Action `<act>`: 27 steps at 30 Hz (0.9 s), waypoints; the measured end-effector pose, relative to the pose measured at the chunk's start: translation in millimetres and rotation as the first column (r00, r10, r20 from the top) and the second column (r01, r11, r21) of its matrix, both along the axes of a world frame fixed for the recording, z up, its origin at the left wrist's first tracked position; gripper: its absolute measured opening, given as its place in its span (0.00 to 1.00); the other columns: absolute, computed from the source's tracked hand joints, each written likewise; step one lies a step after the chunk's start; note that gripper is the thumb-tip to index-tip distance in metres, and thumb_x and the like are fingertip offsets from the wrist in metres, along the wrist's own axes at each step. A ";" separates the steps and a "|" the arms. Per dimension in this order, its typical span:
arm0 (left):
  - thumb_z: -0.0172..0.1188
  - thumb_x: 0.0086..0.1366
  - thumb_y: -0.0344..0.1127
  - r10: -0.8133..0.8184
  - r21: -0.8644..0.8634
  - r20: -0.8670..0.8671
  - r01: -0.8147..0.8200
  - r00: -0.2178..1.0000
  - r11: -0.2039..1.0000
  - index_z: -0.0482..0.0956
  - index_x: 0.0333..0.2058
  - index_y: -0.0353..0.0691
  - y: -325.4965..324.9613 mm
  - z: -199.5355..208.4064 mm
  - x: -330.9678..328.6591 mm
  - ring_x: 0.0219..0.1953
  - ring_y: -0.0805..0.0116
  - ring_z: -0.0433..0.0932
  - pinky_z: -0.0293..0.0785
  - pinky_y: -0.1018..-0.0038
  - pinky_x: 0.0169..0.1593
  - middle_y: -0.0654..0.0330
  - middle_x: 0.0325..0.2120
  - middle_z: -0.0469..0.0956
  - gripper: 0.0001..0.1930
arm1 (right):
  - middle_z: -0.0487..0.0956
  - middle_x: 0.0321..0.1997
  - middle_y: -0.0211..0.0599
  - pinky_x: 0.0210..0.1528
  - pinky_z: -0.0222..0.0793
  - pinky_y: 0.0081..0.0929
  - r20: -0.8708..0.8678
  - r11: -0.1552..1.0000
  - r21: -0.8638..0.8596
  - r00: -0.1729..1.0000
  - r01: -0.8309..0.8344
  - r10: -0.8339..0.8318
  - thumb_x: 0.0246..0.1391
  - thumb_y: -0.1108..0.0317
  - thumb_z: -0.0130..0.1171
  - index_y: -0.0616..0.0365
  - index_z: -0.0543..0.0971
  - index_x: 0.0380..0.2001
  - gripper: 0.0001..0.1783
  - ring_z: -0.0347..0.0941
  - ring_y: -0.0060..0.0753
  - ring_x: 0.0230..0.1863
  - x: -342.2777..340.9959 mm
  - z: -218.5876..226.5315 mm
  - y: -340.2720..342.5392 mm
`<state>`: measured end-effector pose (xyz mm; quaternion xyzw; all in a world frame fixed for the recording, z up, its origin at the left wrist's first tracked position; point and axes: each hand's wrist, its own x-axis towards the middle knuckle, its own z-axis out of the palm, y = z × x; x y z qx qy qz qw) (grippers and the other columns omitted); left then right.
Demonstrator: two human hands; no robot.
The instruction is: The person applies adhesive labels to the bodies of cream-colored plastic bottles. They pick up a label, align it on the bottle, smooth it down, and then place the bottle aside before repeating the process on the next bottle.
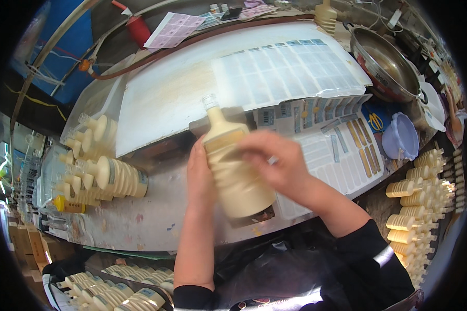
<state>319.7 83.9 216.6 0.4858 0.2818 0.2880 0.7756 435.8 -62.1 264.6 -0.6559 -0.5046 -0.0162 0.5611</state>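
Note:
A cream-coloured bottle (233,179) with ribbed sides and a clear threaded neck lies tilted in front of me. Its neck points away, and a gold-toned label strip (225,139) crosses its shoulder. My left hand (200,171) grips the bottle along its left side. Over the upper right of the body, my right hand (277,160) has its fingers curled in against the bottle, slightly blurred. A small whitish bit shows by these fingers; I cannot tell what it is. Beneath the bottle is a dark rest (251,220), mostly covered. To the right lies a label sheet (316,173) with gold and grey-blue strips.
Several cream bottles (111,176) stack at the left, and more (410,217) fill the right side. A crate of bottles (124,290) sits lower left. A sloped white board (166,98) spans the back, with a lilac bucket (401,136) and a metal pan (386,62) beside it.

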 end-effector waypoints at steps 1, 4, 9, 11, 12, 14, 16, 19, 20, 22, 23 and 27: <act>0.34 0.84 0.50 -0.027 -0.062 0.042 0.029 0.999 0.998 0.71 0.63 0.35 0.7 -0.5 -0.7 0.57 0.65 0.77 0.73 0.67 0.62 0.54 0.56 0.78 0.27 | 0.85 0.41 0.38 0.46 0.76 0.26 -0.175 0.998 -0.047 0.983 0.046 -0.054 0.62 0.71 0.61 0.60 0.85 0.43 0.08 0.81 0.27 0.42 9.5 0.1 1.5; 0.29 0.82 0.58 -0.030 -0.104 0.079 0.038 0.996 0.994 0.69 0.65 0.36 -7.2 11.1 0.7 0.59 0.63 0.76 0.70 0.65 0.65 0.54 0.58 0.77 0.34 | 0.83 0.40 0.32 0.48 0.72 0.23 -0.418 0.978 -0.206 0.902 0.019 -0.106 0.68 0.60 0.57 0.60 0.83 0.49 0.16 0.76 0.20 0.43 32.9 -9.3 9.1; 0.37 0.82 0.58 -0.007 0.047 0.082 0.003 0.997 0.999 0.71 0.62 0.37 -8.4 12.4 -4.0 0.55 0.67 0.78 0.75 0.67 0.60 0.56 0.54 0.79 0.30 | 0.82 0.36 0.30 0.44 0.72 0.21 -0.607 0.918 -0.371 0.785 -0.141 -0.125 0.64 0.56 0.64 0.62 0.80 0.56 0.24 0.75 0.17 0.39 26.6 -19.0 28.6; 0.43 0.82 0.53 0.040 0.259 -0.091 -0.015 0.995 0.966 0.72 0.60 0.37 0.4 -2.0 -1.2 0.52 0.71 0.78 0.76 0.71 0.57 0.58 0.51 0.79 0.25 | 0.82 0.35 0.30 0.42 0.72 0.20 -0.644 0.915 -0.365 0.756 -0.171 -0.116 0.62 0.58 0.66 0.63 0.80 0.57 0.25 0.75 0.15 0.37 26.7 -19.3 31.1; 0.46 0.82 0.50 0.076 0.361 -0.174 -0.008 0.982 0.932 0.72 0.59 0.37 4.1 -7.7 -0.5 0.50 0.73 0.78 0.77 0.72 0.55 0.59 0.50 0.79 0.23 | 0.82 0.35 0.30 0.42 0.72 0.19 -0.649 0.919 -0.355 0.753 -0.170 -0.111 0.62 0.58 0.66 0.63 0.80 0.57 0.25 0.75 0.15 0.37 25.6 -19.8 31.9; 0.49 0.81 0.46 0.077 0.313 -0.136 -0.031 0.988 0.949 0.73 0.58 0.37 6.2 -13.0 -0.3 0.48 0.75 0.78 0.77 0.74 0.52 0.60 0.48 0.79 0.20 | 0.82 0.35 0.30 0.42 0.72 0.19 -0.658 0.929 -0.333 0.746 -0.163 -0.105 0.62 0.58 0.67 0.64 0.79 0.57 0.26 0.75 0.15 0.37 24.0 -21.2 32.1; 0.49 0.81 0.44 0.072 0.276 -0.095 -0.043 0.993 0.960 0.73 0.58 0.37 6.1 -15.3 0.1 0.47 0.76 0.78 0.78 0.75 0.51 0.60 0.47 0.79 0.18 | 0.82 0.35 0.29 0.42 0.72 0.19 -0.655 0.932 -0.323 0.749 -0.164 -0.096 0.62 0.59 0.67 0.64 0.79 0.57 0.25 0.75 0.15 0.37 24.5 -24.5 31.9; 0.48 0.82 0.44 0.059 0.225 -0.033 -0.050 0.998 0.973 0.74 0.58 0.37 5.6 -16.0 0.0 0.47 0.75 0.79 0.78 0.74 0.51 0.59 0.47 0.80 0.18 | 0.83 0.35 0.29 0.42 0.71 0.18 -0.642 0.931 -0.328 0.761 -0.159 -0.096 0.62 0.60 0.67 0.64 0.79 0.57 0.25 0.75 0.14 0.37 25.6 -29.2 32.0; 0.47 0.82 0.44 0.056 0.201 -0.017 -0.052 0.998 0.978 0.74 0.58 0.37 6.0 -15.5 0.2 0.47 0.74 0.79 0.78 0.74 0.51 0.58 0.47 0.80 0.18 | 0.83 0.35 0.29 0.41 0.71 0.18 -0.635 0.930 -0.332 0.767 -0.158 -0.096 0.63 0.60 0.66 0.64 0.79 0.57 0.24 0.75 0.14 0.37 26.0 -29.1 32.5; 0.47 0.82 0.44 0.038 0.160 0.018 -0.040 0.999 0.986 0.74 0.58 0.37 6.2 -13.4 -0.1 0.47 0.74 0.79 0.78 0.74 0.51 0.58 0.47 0.80 0.18 | 0.83 0.35 0.29 0.41 0.71 0.18 -0.622 0.925 -0.346 0.776 -0.154 -0.103 0.63 0.61 0.66 0.64 0.79 0.57 0.24 0.75 0.14 0.37 25.7 -24.8 31.6; 0.47 0.82 0.44 0.024 0.145 0.035 -0.029 0.999 0.989 0.74 0.58 0.37 6.0 -11.3 -0.9 0.48 0.74 0.79 0.78 0.74 0.51 0.58 0.47 0.80 0.18 | 0.83 0.35 0.29 0.41 0.71 0.18 -0.617 0.924 -0.351 0.780 -0.154 -0.104 0.63 0.61 0.66 0.64 0.79 0.57 0.24 0.75 0.14 0.37 25.6 -23.9 31.4; 0.48 0.82 0.44 0.034 0.132 0.046 -0.040 0.998 0.990 0.74 0.57 0.37 10.7 -16.8 -3.0 0.47 0.74 0.79 0.79 0.74 0.51 0.58 0.47 0.80 0.18 | 0.82 0.34 0.28 0.40 0.70 0.18 -0.614 0.925 -0.347 0.783 -0.153 -0.101 0.63 0.61 0.66 0.64 0.79 0.56 0.23 0.74 0.14 0.36 26.8 -27.8 31.9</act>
